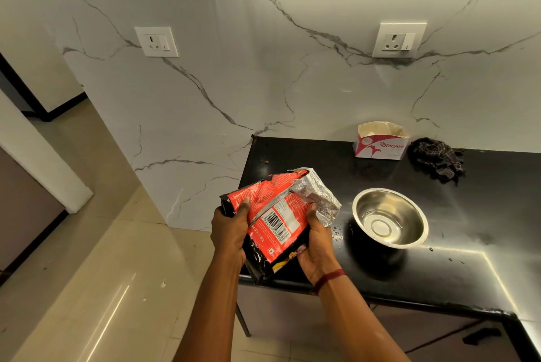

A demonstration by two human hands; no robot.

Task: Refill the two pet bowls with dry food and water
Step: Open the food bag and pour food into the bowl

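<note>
A red and black pet food bag (275, 215) with a silver foil opening is held over the left end of the black counter (483, 200). My left hand (229, 233) grips the bag's left side. My right hand (316, 247) grips its right side just below the foil mouth, which points up and to the right. A steel bowl (390, 218) stands on the counter to the right of the bag; it looks empty. Only one bowl is in view.
A pink and white cardboard box (380, 142) with its top open stands at the back against the marble wall. A dark checked cloth (436, 159) lies to its right. Water drops dot the counter near the bowl. Tiled floor (117, 274) lies to the left.
</note>
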